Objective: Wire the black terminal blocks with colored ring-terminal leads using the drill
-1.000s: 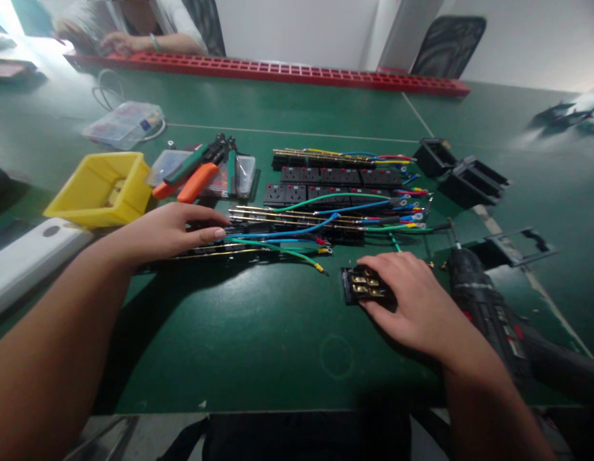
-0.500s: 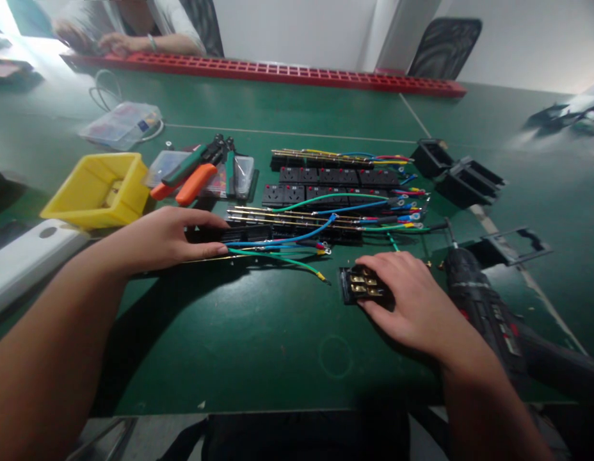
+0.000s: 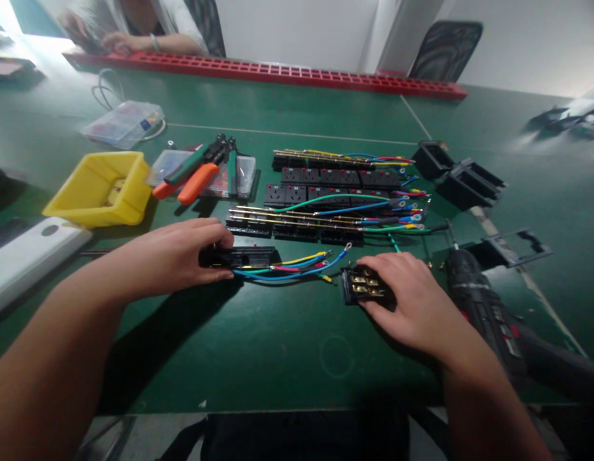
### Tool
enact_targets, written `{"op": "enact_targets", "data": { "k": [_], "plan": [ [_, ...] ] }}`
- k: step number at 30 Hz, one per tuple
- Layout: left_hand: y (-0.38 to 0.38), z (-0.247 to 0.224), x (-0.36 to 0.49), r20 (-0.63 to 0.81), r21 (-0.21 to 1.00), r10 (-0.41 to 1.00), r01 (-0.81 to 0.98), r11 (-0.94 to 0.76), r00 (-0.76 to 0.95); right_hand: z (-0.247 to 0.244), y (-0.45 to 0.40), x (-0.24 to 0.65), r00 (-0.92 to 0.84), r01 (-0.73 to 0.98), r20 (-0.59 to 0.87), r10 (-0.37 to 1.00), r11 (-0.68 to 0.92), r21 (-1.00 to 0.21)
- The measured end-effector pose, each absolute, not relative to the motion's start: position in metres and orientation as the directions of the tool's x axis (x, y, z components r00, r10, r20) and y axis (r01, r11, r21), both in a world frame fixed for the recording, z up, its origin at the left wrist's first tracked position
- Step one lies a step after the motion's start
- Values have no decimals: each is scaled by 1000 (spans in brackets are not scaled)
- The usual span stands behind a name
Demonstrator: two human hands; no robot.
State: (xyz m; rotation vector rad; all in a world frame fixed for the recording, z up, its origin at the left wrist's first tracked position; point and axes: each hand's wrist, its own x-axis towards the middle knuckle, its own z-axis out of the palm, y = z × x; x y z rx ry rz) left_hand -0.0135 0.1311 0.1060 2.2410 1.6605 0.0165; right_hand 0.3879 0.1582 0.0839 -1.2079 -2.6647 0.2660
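My left hand (image 3: 182, 254) is closed round one end of a black socket strip (image 3: 251, 257); blue, yellow, red and green wires with ring terminals trail from it to the right. My right hand (image 3: 405, 298) grips a small black block (image 3: 347, 286) with brass terminals facing up, low over the green table. Just beyond both hands lie several black socket strips (image 3: 338, 195) in rows, some with brass bars and coloured wires on top.
A yellow bin (image 3: 98, 211), orange-and-green pliers (image 3: 196, 179) and clear boxes (image 3: 121, 125) lie left. Right are a power drill (image 3: 479, 301), black housings (image 3: 470, 182) and a black frame (image 3: 522, 246). Past a red slotted rail (image 3: 297, 72), a person's hands (image 3: 124, 43) show.
My left hand has moved slightly nearer to me with its socket strip, which has turned and stands apart from the rows. The right hand has stayed in place with the block.
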Motion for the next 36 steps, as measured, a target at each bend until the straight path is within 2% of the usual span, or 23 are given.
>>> {"op": "enact_targets", "data": {
  "k": [6,14,16,19,21,23,25,28,30,32,36],
  "plan": [
    [129,106,-8,-218,301,927,924,-235,306,83,158,388,-636,731,108,764,642,-233],
    [120,111,4,-190,211,941,948,-239,280,84,156,386,-603,765,86,793,606,-217],
    [117,117,7,-138,256,937,926,-279,320,84,156,386,-599,768,87,796,603,-216],
    [113,130,21,38,357,924,858,-368,381,84,156,386,-597,770,95,797,602,-210],
    [111,135,37,108,406,947,856,-319,302,84,156,385,-597,770,101,796,603,-207],
    [112,134,58,90,422,963,867,-266,252,84,156,385,-599,769,99,795,605,-208],
    [116,127,80,92,350,942,875,-334,323,84,156,385,-602,766,95,793,607,-211],
    [127,112,109,104,120,897,890,-439,429,84,157,386,-599,767,102,794,606,-209],
    [135,102,122,80,17,879,881,-472,469,83,157,386,-599,766,107,793,607,-213],
    [140,95,130,54,-15,890,891,-453,454,83,157,386,-604,760,110,790,612,-220],
    [141,91,133,-9,4,906,906,-424,424,82,156,385,-604,758,113,789,612,-225]
  ]
}}
